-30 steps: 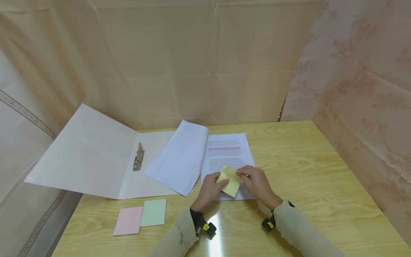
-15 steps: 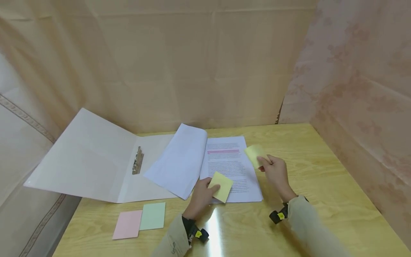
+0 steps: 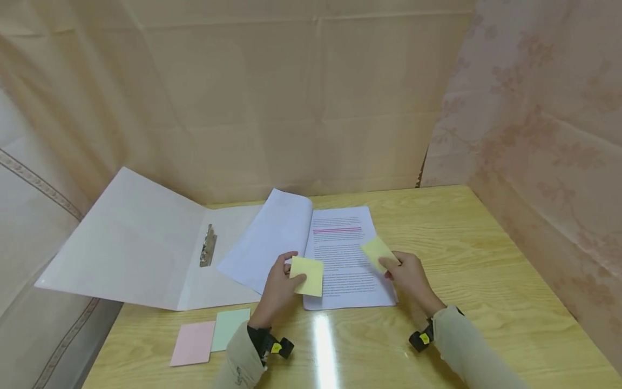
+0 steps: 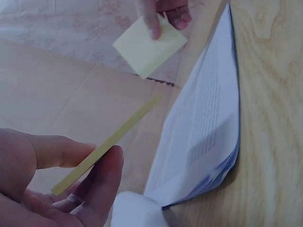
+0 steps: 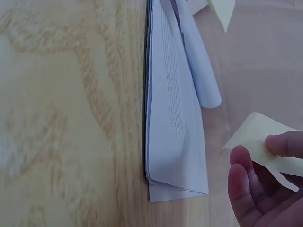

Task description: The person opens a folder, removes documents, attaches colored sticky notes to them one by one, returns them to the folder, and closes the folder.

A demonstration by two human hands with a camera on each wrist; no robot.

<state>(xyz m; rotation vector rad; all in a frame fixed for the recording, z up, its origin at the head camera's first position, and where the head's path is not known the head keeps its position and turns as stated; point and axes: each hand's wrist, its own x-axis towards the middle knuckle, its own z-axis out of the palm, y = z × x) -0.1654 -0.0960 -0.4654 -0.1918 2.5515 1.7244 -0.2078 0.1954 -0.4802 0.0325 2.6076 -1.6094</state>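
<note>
My left hand pinches a yellow sticky note pad between thumb and fingers; the left wrist view shows the pad edge-on, with its thickness. My right hand pinches one yellow sticky note over the right edge of the printed pages. In the right wrist view that note bends slightly under the thumb. Between the hands lies a stack of printed pages with a line marked in pink near the top. Turned-over sheets curl to the left, across the folder's inner side.
A white folder lies open at the left, its cover raised, with a metal clip near the spine. Pink and green sticky note pads lie in front of it. Cloth hangs behind the wooden table.
The right hand has peeled one yellow note off the pad and carried it right, then slightly down. The left hand, with the pad, has moved left over the edge of the pages.
</note>
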